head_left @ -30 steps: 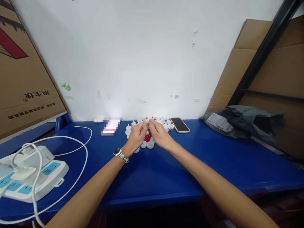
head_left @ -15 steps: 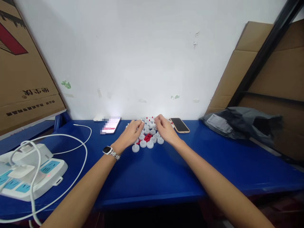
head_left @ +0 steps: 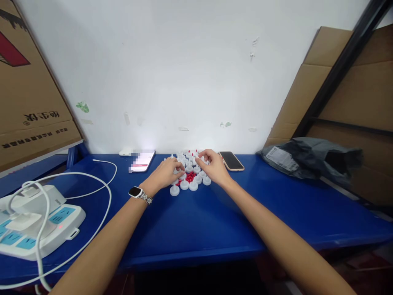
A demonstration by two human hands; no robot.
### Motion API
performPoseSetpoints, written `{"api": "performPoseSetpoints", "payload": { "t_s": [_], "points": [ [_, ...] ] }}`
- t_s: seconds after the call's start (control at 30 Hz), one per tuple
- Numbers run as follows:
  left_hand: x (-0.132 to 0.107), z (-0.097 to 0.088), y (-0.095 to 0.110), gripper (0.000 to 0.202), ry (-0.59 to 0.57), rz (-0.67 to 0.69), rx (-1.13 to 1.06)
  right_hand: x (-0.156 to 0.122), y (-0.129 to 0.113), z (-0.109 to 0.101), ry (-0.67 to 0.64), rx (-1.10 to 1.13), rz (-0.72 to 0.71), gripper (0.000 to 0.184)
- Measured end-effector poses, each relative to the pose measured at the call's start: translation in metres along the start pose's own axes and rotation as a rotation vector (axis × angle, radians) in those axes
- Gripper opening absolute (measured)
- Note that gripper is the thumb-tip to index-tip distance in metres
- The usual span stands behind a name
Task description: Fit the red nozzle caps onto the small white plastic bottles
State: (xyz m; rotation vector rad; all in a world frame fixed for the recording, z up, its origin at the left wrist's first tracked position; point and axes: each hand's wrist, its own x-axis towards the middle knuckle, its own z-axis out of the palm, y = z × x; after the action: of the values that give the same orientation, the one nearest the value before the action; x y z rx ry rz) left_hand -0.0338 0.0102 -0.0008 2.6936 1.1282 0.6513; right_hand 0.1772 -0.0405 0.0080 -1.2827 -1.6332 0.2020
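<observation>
White round caps with thin nozzles stand in a cluster on the blue table, by the wall. Small red tips lie heaped among them, and a few caps at the back carry a red tip. My left hand, wearing a watch on its wrist, is at the cluster's left side, its fingers curled around what looks like a white nozzle cap. Over the right side, my right hand has thumb and forefinger brought together in a pinch; whatever sits between them is too small to make out.
A phone with a lit screen lies left of the cluster, a dark-screened phone to its right. A power strip with a looping white cable occupies the left. A grey plastic bag rests at the right, cardboard behind.
My left hand has lowered slightly and its fingers have curled over the caps at the left. The fingers of my right hand have shifted a little left and spread somewhat. The camera view moved slightly.
</observation>
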Motion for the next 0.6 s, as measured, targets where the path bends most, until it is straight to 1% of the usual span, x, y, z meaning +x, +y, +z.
{"api": "performPoseSetpoints", "payload": {
  "t_s": [0.13, 0.27, 0.37, 0.47, 0.53, 0.6],
  "points": [
    [0.000, -0.004, -0.004, 0.019, -0.005, -0.017, -0.011, -0.001, -0.002, 0.001, -0.054, 0.072, -0.015, 0.013],
    [-0.002, -0.009, -0.007, 0.016, 0.036, -0.077, 0.019, 0.001, -0.006, -0.006, -0.105, 0.079, -0.030, 0.010],
    [-0.004, -0.009, -0.006, 0.017, 0.063, -0.113, 0.048, -0.001, -0.009, -0.016, -0.219, 0.067, -0.038, 0.008],
    [-0.003, -0.006, -0.002, 0.020, 0.073, -0.109, 0.081, -0.009, -0.009, -0.025, -0.340, 0.042, -0.047, 0.002],
    [-0.003, -0.006, 0.001, 0.022, 0.086, -0.105, 0.091, -0.017, -0.007, -0.028, -0.410, -0.006, -0.056, 0.004],
    [-0.003, -0.009, 0.002, 0.025, 0.125, -0.100, 0.094, -0.025, -0.004, -0.028, -0.470, -0.072, -0.062, 0.006]
  ]
}}
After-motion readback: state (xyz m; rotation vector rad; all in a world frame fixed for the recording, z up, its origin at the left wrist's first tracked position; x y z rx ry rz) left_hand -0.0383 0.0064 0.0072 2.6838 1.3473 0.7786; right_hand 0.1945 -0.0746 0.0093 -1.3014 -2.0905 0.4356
